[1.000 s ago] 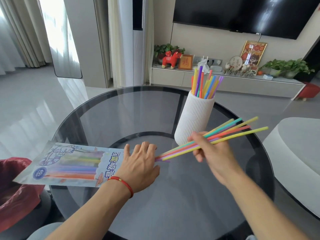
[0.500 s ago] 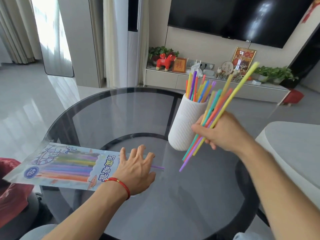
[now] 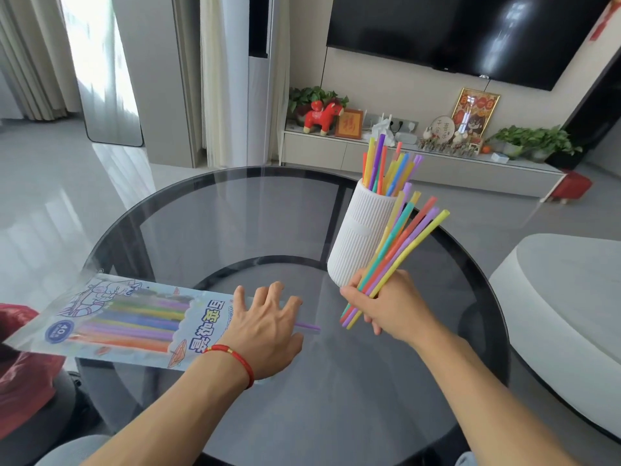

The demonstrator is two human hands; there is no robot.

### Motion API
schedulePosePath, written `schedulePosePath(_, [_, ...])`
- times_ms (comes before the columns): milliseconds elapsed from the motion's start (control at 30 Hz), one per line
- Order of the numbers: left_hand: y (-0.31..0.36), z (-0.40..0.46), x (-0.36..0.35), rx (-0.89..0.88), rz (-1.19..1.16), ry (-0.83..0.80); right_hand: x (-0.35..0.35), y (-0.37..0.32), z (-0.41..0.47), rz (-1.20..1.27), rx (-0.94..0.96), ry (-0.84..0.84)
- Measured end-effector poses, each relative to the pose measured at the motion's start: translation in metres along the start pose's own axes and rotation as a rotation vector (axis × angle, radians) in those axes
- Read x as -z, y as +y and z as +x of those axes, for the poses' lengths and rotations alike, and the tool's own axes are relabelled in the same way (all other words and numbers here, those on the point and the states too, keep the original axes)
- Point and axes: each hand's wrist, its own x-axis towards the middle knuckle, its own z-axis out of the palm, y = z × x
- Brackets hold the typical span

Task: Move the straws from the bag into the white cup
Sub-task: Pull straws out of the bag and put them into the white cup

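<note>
A printed plastic straw bag [image 3: 127, 322] lies flat on the left of the round glass table [image 3: 208, 210], with coloured straws still inside. My left hand [image 3: 265, 327] presses flat on the bag's open end, fingers spread; one purple straw [image 3: 307, 327] pokes out beside it. The ribbed white cup [image 3: 361, 237] stands upright at centre right, with several straws in it. My right hand [image 3: 389, 306] grips a bundle of coloured straws [image 3: 400, 250], tilted up to the right, right in front of the cup's lower half.
A white rounded seat [image 3: 564, 297] sits close to the table's right edge. Red fabric [image 3: 20, 364] lies under the table's left edge. A low TV cabinet [image 3: 420, 166] with ornaments and plants runs along the far wall.
My right hand has dropped lower and nearer with the straw bundle, which now tilts flatter toward the right. My left hand has stayed pressed on the bag.
</note>
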Motion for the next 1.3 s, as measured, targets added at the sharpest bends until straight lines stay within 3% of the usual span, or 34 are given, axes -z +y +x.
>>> schedulePosePath(167, [0.0,-0.001,0.001,0.003,-0.018,-0.008,0.005,-0.001,-0.002,0.045,0.016,0.086])
schedulePosePath(367, [0.005,0.008,0.005,-0.056,-0.232,0.121,0.04,-0.026,0.002,0.507,0.051,0.313])
schedulePosePath(533, [0.009,0.014,0.004,-0.074,-0.432,0.184,0.08,-0.061,0.02,0.726,0.164,0.519])
schedulePosePath(733, [0.012,0.012,0.009,-0.086,-0.585,0.283,0.105,-0.088,0.049,0.465,0.219,0.7])
schedulePosePath(1000, [0.011,0.008,0.018,-0.084,-0.615,0.372,0.106,-0.096,0.077,-0.018,0.033,0.512])
schedulePosePath(1100, [0.011,0.008,0.02,-0.086,-0.618,0.392,0.104,-0.099,0.08,-0.008,-0.029,0.479])
schedulePosePath(1300, [0.01,0.006,0.021,-0.082,-0.599,0.372,0.108,-0.107,0.075,0.04,0.028,0.458])
